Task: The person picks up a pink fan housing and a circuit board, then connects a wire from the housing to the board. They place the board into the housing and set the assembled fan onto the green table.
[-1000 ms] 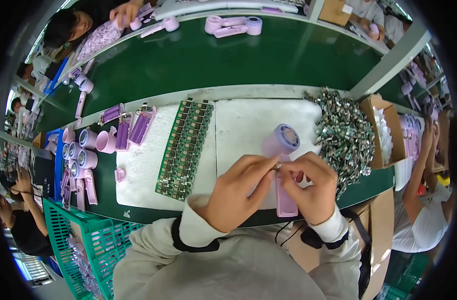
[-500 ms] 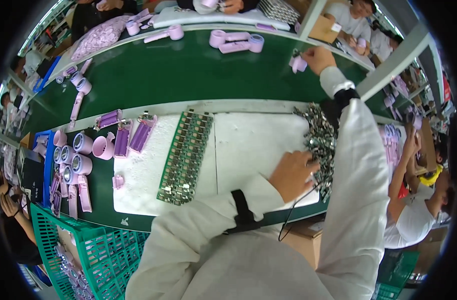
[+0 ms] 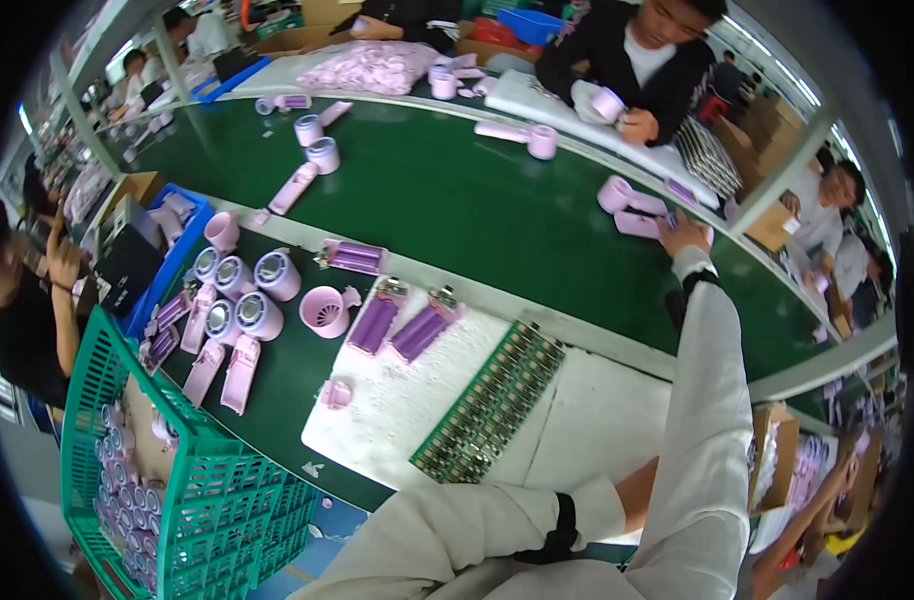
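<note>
Green counter [image 3: 437, 205], far edge: a pink handle [image 3: 635, 225] stretches leftward from the nearer right hand [image 3: 685, 235], left hand [image 3: 639, 490] mostly hidden, neither grip discernible.

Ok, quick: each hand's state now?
Left hand: mostly hidden behind white fabric sleeve; cannot tell.
Right hand: at long pink plastic handle; grip unclear.

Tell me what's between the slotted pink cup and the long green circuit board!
Two pink handles with purple insides, side by side, in the head view.
</note>
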`<act>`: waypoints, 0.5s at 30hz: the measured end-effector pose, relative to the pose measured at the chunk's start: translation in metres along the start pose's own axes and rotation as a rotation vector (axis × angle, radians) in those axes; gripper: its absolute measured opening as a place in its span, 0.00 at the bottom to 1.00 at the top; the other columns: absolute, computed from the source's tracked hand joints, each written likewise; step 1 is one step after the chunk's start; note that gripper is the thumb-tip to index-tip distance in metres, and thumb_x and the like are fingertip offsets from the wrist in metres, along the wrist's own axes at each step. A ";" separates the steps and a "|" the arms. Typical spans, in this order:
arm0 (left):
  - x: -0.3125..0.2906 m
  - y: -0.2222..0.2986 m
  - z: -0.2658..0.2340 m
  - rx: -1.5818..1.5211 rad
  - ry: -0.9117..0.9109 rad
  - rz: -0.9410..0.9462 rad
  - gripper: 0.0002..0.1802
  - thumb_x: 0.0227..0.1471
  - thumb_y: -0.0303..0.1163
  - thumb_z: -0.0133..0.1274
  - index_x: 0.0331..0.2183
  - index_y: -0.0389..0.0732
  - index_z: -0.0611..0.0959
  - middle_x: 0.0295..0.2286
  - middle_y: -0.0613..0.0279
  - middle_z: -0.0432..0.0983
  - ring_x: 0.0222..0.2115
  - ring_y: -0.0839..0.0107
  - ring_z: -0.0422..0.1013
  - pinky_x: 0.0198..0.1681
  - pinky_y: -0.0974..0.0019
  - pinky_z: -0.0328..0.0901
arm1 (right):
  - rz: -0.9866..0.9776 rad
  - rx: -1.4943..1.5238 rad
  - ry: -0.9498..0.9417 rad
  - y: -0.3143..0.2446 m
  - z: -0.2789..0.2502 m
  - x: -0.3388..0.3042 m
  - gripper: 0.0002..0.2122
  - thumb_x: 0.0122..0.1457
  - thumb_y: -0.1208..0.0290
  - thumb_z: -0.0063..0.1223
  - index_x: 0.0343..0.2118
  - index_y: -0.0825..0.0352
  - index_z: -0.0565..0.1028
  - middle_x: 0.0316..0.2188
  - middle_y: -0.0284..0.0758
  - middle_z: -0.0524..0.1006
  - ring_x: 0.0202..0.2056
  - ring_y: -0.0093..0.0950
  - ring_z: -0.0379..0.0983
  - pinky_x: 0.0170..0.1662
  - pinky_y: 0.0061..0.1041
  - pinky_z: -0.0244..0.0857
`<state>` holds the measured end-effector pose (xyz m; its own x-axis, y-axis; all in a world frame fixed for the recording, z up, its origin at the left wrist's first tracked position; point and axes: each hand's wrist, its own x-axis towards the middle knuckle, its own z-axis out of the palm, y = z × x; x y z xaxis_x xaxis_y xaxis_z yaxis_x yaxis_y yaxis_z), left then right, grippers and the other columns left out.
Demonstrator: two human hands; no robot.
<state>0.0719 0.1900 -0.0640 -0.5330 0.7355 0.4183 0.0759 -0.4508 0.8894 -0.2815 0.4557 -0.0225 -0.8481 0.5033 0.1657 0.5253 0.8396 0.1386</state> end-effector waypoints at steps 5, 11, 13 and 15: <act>-0.005 -0.033 0.003 0.414 0.002 0.202 0.23 0.58 0.36 0.50 0.54 0.39 0.76 0.52 0.45 0.71 0.54 0.50 0.66 0.57 0.52 0.62 | -0.131 0.059 -0.021 -0.033 -0.021 -0.010 0.33 0.59 0.39 0.53 0.63 0.52 0.70 0.55 0.45 0.77 0.59 0.44 0.70 0.62 0.40 0.62; -0.002 0.008 -0.009 0.853 -0.261 0.238 0.15 0.53 0.33 0.53 0.43 0.41 0.82 0.45 0.54 0.74 0.48 0.58 0.68 0.49 0.57 0.64 | -0.534 0.572 0.102 0.011 -0.098 -0.088 0.29 0.54 0.53 0.69 0.55 0.64 0.77 0.42 0.43 0.82 0.42 0.37 0.80 0.48 0.32 0.72; -0.004 0.007 -0.009 0.867 -0.238 0.266 0.14 0.52 0.32 0.54 0.41 0.41 0.82 0.43 0.56 0.74 0.47 0.59 0.68 0.47 0.58 0.64 | -0.612 0.615 0.086 -0.001 -0.150 -0.146 0.26 0.56 0.57 0.68 0.54 0.65 0.77 0.40 0.41 0.82 0.39 0.32 0.78 0.47 0.30 0.71; -0.004 0.016 -0.014 1.028 -0.286 0.320 0.12 0.50 0.31 0.55 0.39 0.42 0.83 0.39 0.59 0.74 0.46 0.60 0.68 0.47 0.58 0.64 | -0.590 0.569 0.061 0.003 -0.206 -0.204 0.25 0.56 0.60 0.68 0.55 0.65 0.77 0.40 0.40 0.82 0.39 0.31 0.78 0.47 0.30 0.70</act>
<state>0.0630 0.1727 -0.0541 -0.1598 0.8095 0.5649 0.9075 -0.1047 0.4067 -0.0924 0.3138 0.1452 -0.9599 -0.0515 0.2757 -0.1352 0.9463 -0.2937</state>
